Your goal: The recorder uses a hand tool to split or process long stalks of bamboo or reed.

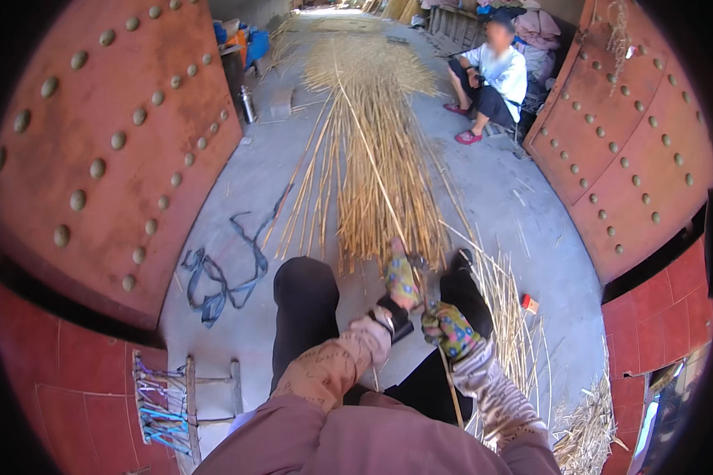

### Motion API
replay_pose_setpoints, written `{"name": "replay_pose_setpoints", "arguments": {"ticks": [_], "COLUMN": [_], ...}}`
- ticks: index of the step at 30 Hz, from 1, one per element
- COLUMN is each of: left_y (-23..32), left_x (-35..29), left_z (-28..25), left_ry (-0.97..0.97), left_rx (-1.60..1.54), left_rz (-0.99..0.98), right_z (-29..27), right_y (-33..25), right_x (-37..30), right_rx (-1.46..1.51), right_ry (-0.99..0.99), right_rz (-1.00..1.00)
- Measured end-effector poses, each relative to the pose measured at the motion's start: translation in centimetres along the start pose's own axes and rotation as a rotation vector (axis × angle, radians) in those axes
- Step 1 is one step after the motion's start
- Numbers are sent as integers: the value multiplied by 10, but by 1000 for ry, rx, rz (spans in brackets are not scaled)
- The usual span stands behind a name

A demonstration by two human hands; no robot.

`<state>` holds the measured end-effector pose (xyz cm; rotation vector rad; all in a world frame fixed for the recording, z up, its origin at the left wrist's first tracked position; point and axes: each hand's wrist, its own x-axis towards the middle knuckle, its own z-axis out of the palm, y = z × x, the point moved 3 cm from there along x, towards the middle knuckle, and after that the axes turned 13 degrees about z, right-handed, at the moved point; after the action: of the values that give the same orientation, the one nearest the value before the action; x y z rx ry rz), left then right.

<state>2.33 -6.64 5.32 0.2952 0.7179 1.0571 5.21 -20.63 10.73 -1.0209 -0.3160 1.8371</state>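
Observation:
My left hand [402, 283], in a flowered glove, is closed around a long pale reed stalk [372, 170] that stretches away over the pile. Just right of its fingers is a small dark object that I cannot make out. My right hand [450, 329], gloved alike, is closed nearer my body, by my right knee. A stalk [454, 388] runs down from it; whether this is the same stalk cannot be seen. Ahead of my feet lies a thick layer of reed stalks [384, 174], cut ends toward me. Thinner stalks [509, 305] lie beside my right leg.
A blue-grey strip of cloth [230, 277] lies left on the concrete. A wooden stool frame [190, 404] stands near left. A small red box [529, 303] and husk scraps [590, 431] lie right. A person [495, 75] sits far right. Studded red doors [119, 150] flank the passage; a flask [248, 104] stands left.

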Motion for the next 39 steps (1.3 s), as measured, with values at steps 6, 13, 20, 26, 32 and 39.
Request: {"name": "replay_pose_setpoints", "arguments": {"ticks": [6,13,20,26,32,39], "left_y": [55,24,-39,25,-42,-79], "left_x": [82,16,-2,79,17,18], "left_z": [-1,13,0,-17,-5,23], "left_ry": [-82,36,15,65,22,-90], "left_rx": [-135,-112,29,54,27,-41], "left_rz": [60,42,-15,126,-101,-130], "right_z": [-74,-64,-40,-79,-82,-64], "right_y": [107,106,18,137,94,23], "right_x": [-59,-140,-2,-130,-153,-75], "right_rx": [507,197,3,446,-102,127], "right_ry": [-708,101,63,-156,210,120], "right_rz": [579,330,62,402,231,70]}}
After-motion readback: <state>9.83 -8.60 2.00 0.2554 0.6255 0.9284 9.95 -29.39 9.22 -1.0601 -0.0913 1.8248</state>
